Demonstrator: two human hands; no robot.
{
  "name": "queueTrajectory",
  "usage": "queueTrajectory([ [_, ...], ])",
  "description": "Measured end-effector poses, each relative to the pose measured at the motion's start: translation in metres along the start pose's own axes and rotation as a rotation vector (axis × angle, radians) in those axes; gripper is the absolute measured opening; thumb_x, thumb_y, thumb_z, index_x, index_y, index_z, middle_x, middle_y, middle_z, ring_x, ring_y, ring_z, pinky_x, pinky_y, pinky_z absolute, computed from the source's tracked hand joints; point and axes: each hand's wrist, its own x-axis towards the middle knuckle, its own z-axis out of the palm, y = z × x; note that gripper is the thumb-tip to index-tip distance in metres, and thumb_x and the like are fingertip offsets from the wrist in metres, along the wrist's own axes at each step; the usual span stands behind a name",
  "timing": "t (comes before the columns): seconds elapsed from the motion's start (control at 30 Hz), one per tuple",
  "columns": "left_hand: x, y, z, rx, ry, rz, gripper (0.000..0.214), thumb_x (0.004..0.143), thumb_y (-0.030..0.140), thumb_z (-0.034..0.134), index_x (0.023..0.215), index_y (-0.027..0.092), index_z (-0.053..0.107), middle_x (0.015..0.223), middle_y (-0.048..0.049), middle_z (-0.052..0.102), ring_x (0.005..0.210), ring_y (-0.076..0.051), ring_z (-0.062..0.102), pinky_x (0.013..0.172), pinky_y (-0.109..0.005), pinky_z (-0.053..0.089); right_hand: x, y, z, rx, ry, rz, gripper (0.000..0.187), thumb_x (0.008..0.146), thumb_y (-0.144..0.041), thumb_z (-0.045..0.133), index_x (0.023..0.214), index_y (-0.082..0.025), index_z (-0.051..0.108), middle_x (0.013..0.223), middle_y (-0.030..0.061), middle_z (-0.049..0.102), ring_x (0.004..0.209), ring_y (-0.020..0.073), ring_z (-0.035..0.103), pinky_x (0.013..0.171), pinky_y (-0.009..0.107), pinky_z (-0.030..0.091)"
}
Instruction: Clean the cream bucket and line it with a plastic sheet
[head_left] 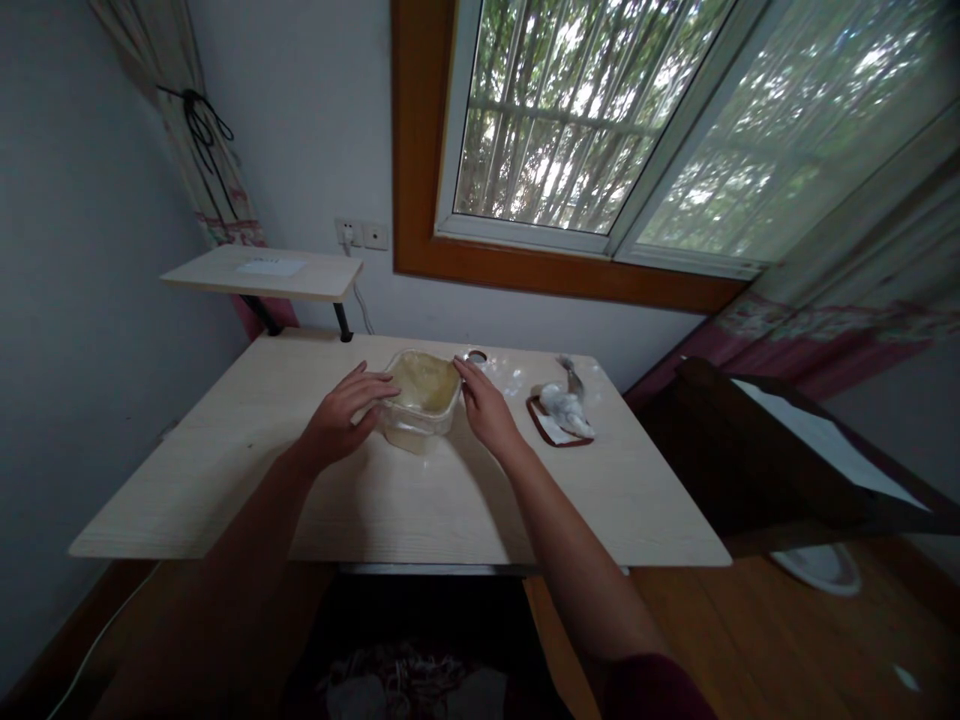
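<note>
A clear plastic container (421, 425) with a squarish rim and a yellowish look inside is near the middle back of the table. My left hand (345, 412) is at its left side, the long fingers reaching over the rim and the thumb lower down. Against the right side, my right hand (484, 405) has its fingertips on the rim's far right corner. Between them the two hands hold the container. Whether its base rests on the table is hard to tell, and what makes the yellowish look cannot be made out.
Right of the hands, a brown-rimmed tray (541, 428) bears a white bundle (566, 408) with a grey brush-like end. A raised shelf (262, 272) with a paper stands at the table's (225, 470) back left. A dark piece of furniture (720, 450) is beyond the right edge.
</note>
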Motion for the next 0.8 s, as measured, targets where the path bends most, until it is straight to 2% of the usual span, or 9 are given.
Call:
queueTrajectory([
  [0.17, -0.002, -0.006, 0.006, 0.066, -0.006, 0.001, 0.021, 0.094, 0.025, 0.059, 0.111, 0.024, 0.071, 0.11, -0.0061, 0.075, 0.117, -0.022, 0.065, 0.118, -0.057, 0.037, 0.0, -0.001, 0.002, 0.026, -0.007, -0.011, 0.064, 0.094, -0.009, 0.037, 0.155, -0.027, 0.038, 0.157, 0.0091, 0.045, 0.148, 0.0204, 0.038, 0.122, 0.05, 0.033],
  [0.23, -0.001, -0.007, 0.01, 0.101, -0.004, -0.013, 0.018, 0.093, 0.027, 0.06, 0.107, 0.024, 0.072, 0.105, -0.0056, 0.075, 0.111, -0.022, 0.065, 0.117, -0.057, 0.039, -0.002, -0.006, -0.001, 0.015, 0.029, -0.025, 0.063, 0.093, -0.008, 0.037, 0.154, -0.025, 0.039, 0.156, 0.0104, 0.044, 0.147, 0.0203, 0.037, 0.121, 0.05, 0.034],
  [0.37, 0.001, -0.002, 0.021, 0.152, 0.052, -0.027, 0.016, 0.093, 0.026, 0.061, 0.105, 0.025, 0.071, 0.099, -0.0047, 0.073, 0.107, -0.022, 0.063, 0.113, -0.055, 0.041, -0.017, -0.022, -0.005, -0.014, 0.223, -0.029, 0.043, 0.096, -0.014, 0.04, 0.133, -0.024, 0.058, 0.132, 0.0129, 0.057, 0.129, 0.0239, 0.052, 0.109, 0.05, 0.045],
  [0.43, 0.0, 0.004, 0.03, 0.171, 0.107, -0.04, 0.02, 0.092, 0.025, 0.063, 0.111, 0.024, 0.069, 0.106, -0.0064, 0.071, 0.112, -0.024, 0.06, 0.111, -0.054, 0.043, -0.031, -0.028, -0.002, -0.023, 0.288, -0.052, 0.032, 0.096, -0.017, 0.045, 0.12, -0.023, 0.064, 0.117, 0.0124, 0.059, 0.116, 0.0251, 0.057, 0.1, 0.048, 0.051],
  [0.5, -0.003, 0.011, 0.039, 0.19, 0.187, -0.093, 0.03, 0.09, 0.026, 0.065, 0.12, 0.023, 0.064, 0.119, -0.0103, 0.065, 0.119, -0.026, 0.056, 0.108, -0.054, 0.044, -0.044, -0.033, 0.005, -0.052, 0.265, -0.113, 0.028, 0.094, -0.018, 0.05, 0.116, -0.023, 0.066, 0.111, 0.0116, 0.06, 0.109, 0.0258, 0.059, 0.094, 0.047, 0.053],
  [0.6, -0.011, 0.018, 0.05, 0.177, 0.33, -0.213, 0.045, 0.088, 0.032, 0.067, 0.13, 0.021, 0.054, 0.13, -0.0159, 0.053, 0.123, -0.029, 0.053, 0.104, -0.052, 0.048, -0.059, -0.036, 0.017, -0.1, 0.155, -0.163, 0.034, 0.091, -0.018, 0.053, 0.122, -0.025, 0.064, 0.115, 0.0119, 0.06, 0.109, 0.0271, 0.058, 0.093, 0.048, 0.053],
  [0.7, -0.02, 0.019, 0.055, 0.151, 0.43, -0.246, 0.045, 0.088, 0.032, 0.066, 0.128, 0.02, 0.049, 0.124, -0.0155, 0.052, 0.121, -0.028, 0.052, 0.102, -0.051, 0.049, -0.064, -0.038, 0.026, -0.121, 0.11, -0.189, 0.041, 0.09, -0.017, 0.055, 0.13, -0.025, 0.061, 0.119, 0.0124, 0.06, 0.111, 0.0274, 0.056, 0.094, 0.047, 0.052],
  [0.8, -0.03, 0.014, 0.055, 0.162, 0.424, -0.221, 0.035, 0.088, 0.027, 0.063, 0.121, 0.021, 0.05, 0.116, -0.0129, 0.055, 0.115, -0.027, 0.054, 0.098, -0.051, 0.05, -0.063, -0.037, 0.028, -0.154, 0.105, -0.187, 0.042, 0.09, -0.018, 0.056, 0.132, -0.024, 0.06, 0.119, 0.0128, 0.059, 0.109, 0.0274, 0.055, 0.093, 0.047, 0.052],
])
